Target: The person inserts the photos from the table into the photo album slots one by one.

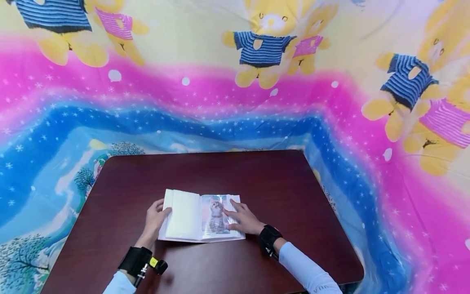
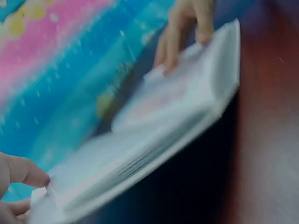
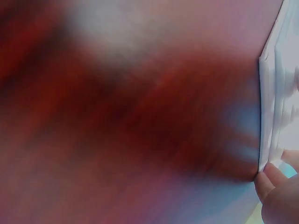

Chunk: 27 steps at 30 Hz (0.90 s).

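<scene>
A white photo album (image 1: 185, 214) lies open on the table, its left page blank white. Behind a clear sleeve on the right page is a kitten picture (image 1: 216, 214). My left hand (image 1: 156, 218) grips the album's left edge, thumb on top and fingers behind. In the left wrist view the left thumb (image 2: 35, 173) is at the cover edge, and a dark gap shows beneath the album. My right hand (image 1: 244, 218) rests on the right page, fingers spread over its outer margin beside the kitten. In the right wrist view, the right fingers (image 3: 275, 179) are at the album's edge.
The dark reddish-brown table (image 1: 257, 175) has rounded corners. A curtain (image 1: 205, 98) printed with cartoon bears surrounds its back and sides. Black straps (image 1: 136, 261) with small devices are worn on both wrists.
</scene>
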### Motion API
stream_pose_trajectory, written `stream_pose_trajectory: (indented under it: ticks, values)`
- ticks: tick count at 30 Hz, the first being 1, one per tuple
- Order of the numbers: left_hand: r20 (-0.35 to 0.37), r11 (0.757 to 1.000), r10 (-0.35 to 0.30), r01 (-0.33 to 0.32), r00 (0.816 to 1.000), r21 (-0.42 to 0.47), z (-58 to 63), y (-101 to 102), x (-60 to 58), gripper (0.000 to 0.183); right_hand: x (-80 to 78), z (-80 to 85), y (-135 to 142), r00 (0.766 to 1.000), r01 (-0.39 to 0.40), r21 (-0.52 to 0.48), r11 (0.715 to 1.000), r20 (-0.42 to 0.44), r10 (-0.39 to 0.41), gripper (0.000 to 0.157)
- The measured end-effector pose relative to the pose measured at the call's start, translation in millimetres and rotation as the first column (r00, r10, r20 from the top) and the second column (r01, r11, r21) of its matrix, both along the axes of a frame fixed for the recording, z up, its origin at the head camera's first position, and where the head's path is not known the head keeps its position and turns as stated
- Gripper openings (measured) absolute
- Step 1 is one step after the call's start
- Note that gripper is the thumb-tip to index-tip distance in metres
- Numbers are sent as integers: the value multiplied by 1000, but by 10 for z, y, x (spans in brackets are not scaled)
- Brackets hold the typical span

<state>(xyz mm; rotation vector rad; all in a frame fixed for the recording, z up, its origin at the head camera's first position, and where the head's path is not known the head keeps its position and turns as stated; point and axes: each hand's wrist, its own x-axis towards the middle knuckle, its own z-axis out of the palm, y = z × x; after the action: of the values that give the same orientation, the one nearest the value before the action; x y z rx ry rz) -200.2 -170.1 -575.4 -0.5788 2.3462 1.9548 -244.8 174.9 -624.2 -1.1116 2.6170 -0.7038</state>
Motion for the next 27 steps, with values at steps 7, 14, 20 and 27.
stream_pose_trajectory:
  ticks: [7, 14, 20, 27]
  values:
    - [-220, 992, -93, 109, 971, 62, 269, 453, -68, 44, -139, 22, -51, 1000, -1, 13, 1000, 1, 1, 61]
    - [-406, 944, -323, 260, 855, -204, 55, 996, -10, 40, -226, -8, -100, 997, -7, -24, 1000, -73, 5, 52]
    - [-510, 742, -549, 106, 662, -662, -390, 1354, 65, 28, -223, -45, -39, 983, 161, -198, 967, 122, -139, 60]
    - [-409, 456, -659, -98, 631, -885, -664, 1545, 224, 30, -80, -84, -35, 970, 213, -247, 945, 168, -175, 66]
